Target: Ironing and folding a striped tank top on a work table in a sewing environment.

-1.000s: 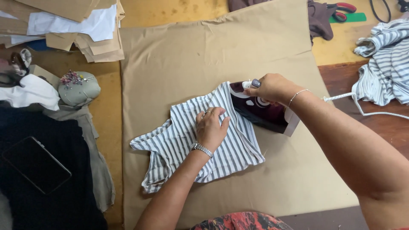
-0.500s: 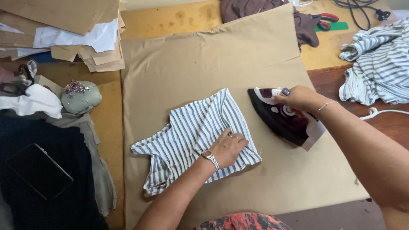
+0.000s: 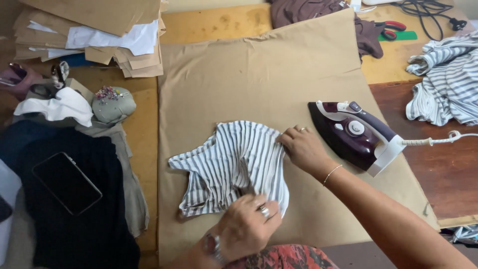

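Striped cloth [image 3: 231, 167] looked light and floppy; left hand [image 3: 246, 226] pinched its near hem, right hand [image 3: 303, 148] its far edge, iron [image 3: 356, 135] set aside by the table's right edge.

My one head camera looks steeply down from close above onto the bench [image 3: 209, 25], facing twelve o'clock, my arms entering at six.
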